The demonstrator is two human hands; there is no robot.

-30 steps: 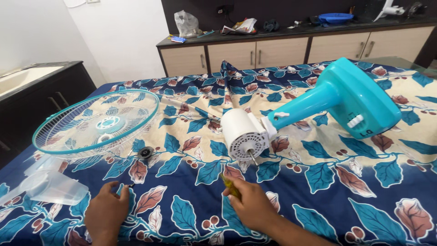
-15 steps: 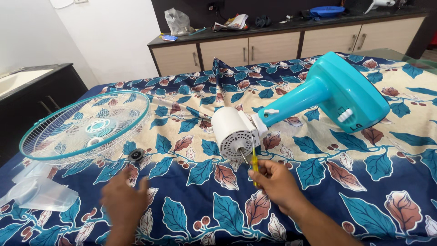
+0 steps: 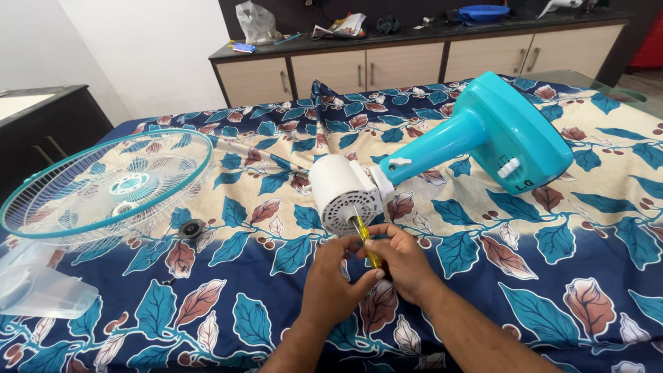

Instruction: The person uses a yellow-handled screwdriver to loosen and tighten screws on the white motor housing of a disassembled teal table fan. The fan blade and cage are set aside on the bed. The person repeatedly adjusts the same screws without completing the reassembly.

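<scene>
Your right hand (image 3: 406,266) was closed around a yellow screwdriver (image 3: 367,243), tip set against the white motor (image 3: 343,194) at about 12 o'clock from your hands, mid-bed. Your left hand (image 3: 333,283) curled loosely, fingertips touching the screwdriver too. Teal stand (image 3: 494,138) lay at 2 o'clock, grille (image 3: 110,183) at 10 o'clock, black knob (image 3: 191,228) just beside the grille.

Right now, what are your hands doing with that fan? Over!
Both hands, left hand and right hand, grip the yellow screwdriver. Its tip sits at the white motor face. Fan cage lies apart, left. Nothing blocking.
</scene>
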